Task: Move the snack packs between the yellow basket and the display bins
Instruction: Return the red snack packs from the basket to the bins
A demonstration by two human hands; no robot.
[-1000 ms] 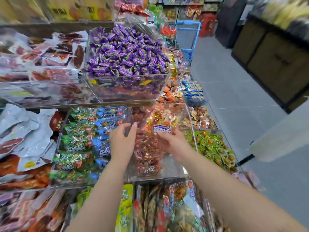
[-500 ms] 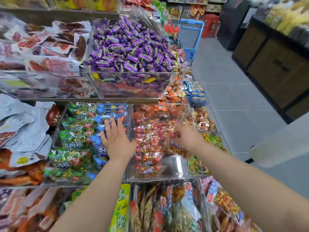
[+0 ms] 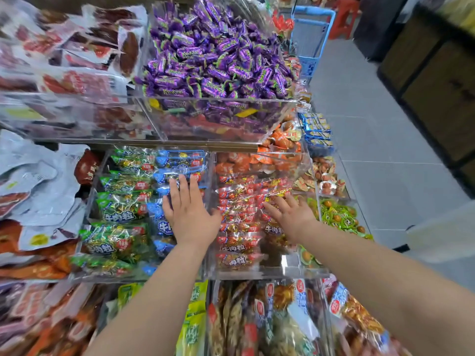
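Note:
Clear acrylic display bins fill the shelf in front of me. My left hand [image 3: 189, 210] lies flat, fingers straight, on the blue snack packs [image 3: 180, 165] beside the green snack packs [image 3: 119, 209]. My right hand [image 3: 289, 213] rests with spread fingers on the red snack packs [image 3: 239, 219] in the neighbouring clear bin [image 3: 270, 272]. Neither hand grips a pack. No yellow basket is in view.
Above sits a bin of purple candies [image 3: 213, 55]. Grey and red meat packs [image 3: 38, 181] lie to the left, green packs [image 3: 339, 217] to the right. A blue basket [image 3: 309, 34] stands down the grey tiled aisle [image 3: 380, 140]. More snack bags fill the lower bins [image 3: 257, 317].
My right hand has let go of the pack it held a second ago and now lies flat on the red packs. My left hand has lowered onto the blue packs.

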